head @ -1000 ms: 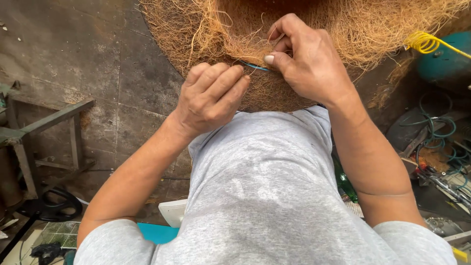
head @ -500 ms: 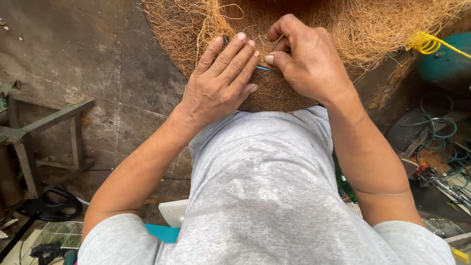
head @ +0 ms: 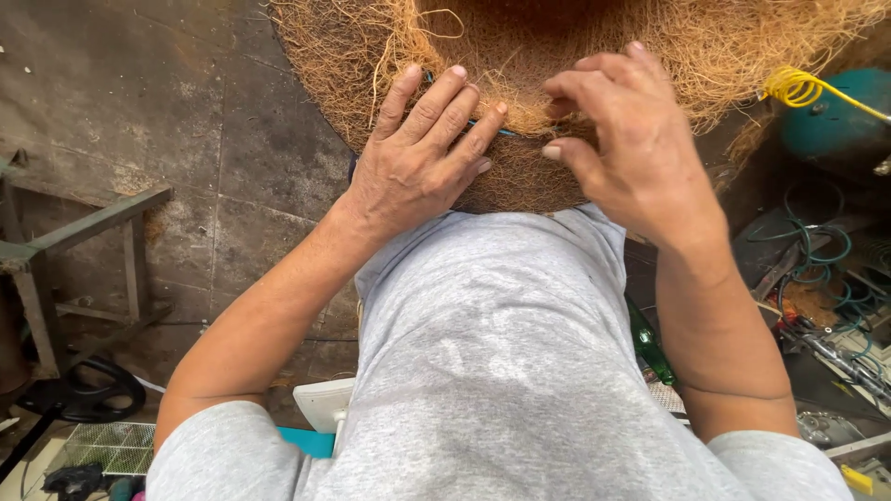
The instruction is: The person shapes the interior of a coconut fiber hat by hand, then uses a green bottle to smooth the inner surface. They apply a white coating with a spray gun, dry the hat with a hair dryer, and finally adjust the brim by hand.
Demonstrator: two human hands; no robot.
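Observation:
A big round mat of brown coconut fibre lies in front of me, its near rim against my grey shirt. My left hand rests flat on the rim with its fingers spread, pressing on the fibre and covering a thin blue-green wire. My right hand hovers just to the right of it, fingers bent and apart, fingertips touching the fibre, with nothing held in it.
A green metal stand is at the left on the dark concrete floor. A yellow cord and a teal container sit at the right, above tangled green wire and tools. A green bottle lies by my right side.
My right hand let go of the thin wire it pinched and opened above the fibre. My left hand slid forward and flattened onto the rim.

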